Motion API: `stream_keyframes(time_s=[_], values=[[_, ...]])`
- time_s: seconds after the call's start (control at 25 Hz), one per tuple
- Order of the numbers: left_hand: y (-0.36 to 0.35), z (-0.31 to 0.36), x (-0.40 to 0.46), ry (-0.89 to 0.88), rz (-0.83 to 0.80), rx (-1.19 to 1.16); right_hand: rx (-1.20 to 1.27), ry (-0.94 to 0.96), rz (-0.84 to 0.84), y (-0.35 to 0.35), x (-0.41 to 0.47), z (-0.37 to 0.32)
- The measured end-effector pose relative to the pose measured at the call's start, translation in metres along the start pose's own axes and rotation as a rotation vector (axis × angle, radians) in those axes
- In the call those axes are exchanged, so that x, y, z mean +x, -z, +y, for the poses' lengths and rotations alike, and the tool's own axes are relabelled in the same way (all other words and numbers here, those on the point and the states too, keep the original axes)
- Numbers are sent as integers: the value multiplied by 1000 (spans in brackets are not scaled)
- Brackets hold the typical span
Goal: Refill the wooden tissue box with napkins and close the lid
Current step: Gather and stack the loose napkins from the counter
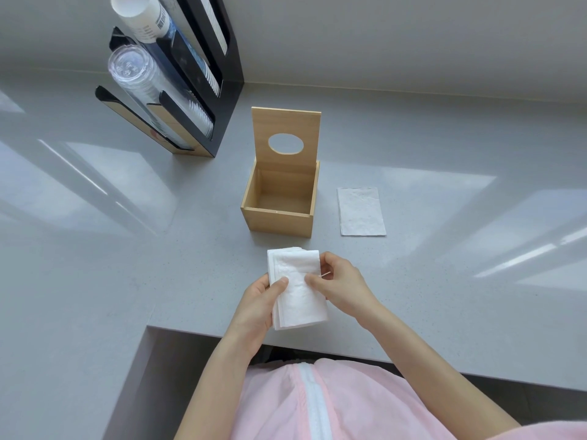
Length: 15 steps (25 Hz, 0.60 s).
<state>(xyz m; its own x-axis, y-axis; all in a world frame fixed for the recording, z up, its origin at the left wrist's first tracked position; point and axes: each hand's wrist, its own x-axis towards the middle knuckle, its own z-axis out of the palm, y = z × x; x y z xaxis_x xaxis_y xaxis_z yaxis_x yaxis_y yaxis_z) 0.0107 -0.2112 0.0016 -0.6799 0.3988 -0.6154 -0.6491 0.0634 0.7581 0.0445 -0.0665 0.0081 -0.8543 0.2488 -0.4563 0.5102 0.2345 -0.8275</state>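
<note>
Gaping wooden tissue box (279, 214), hands (295, 293) gripping napkins (298, 293)

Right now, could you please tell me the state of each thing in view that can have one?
Wooden tissue box: empty, standing upright on the counter.
Lid: open, raised upright behind the box.
Napkin stack: held above the counter edge by both hands.
Single napkin: lying flat, right of the box.
Left hand: gripping the stack.
Right hand: fingers pinching the stack.
</note>
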Motion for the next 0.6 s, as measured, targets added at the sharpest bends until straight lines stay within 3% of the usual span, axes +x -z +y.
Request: stream_keyframes(time_s=[0.2, 0.32, 0.48, 0.6], values=[[-7, 1, 2, -6, 13, 24, 69, -17, -5, 13, 5, 1], [-10, 5, 5, -1, 29, -5, 112, -31, 114, 42, 21, 1], [-13, 9, 9, 3, 22, -31, -174, -114, 375, 82, 52, 12], [-15, 10, 13, 1, 16, -28, -352, -231, 447, 91, 73, 19]])
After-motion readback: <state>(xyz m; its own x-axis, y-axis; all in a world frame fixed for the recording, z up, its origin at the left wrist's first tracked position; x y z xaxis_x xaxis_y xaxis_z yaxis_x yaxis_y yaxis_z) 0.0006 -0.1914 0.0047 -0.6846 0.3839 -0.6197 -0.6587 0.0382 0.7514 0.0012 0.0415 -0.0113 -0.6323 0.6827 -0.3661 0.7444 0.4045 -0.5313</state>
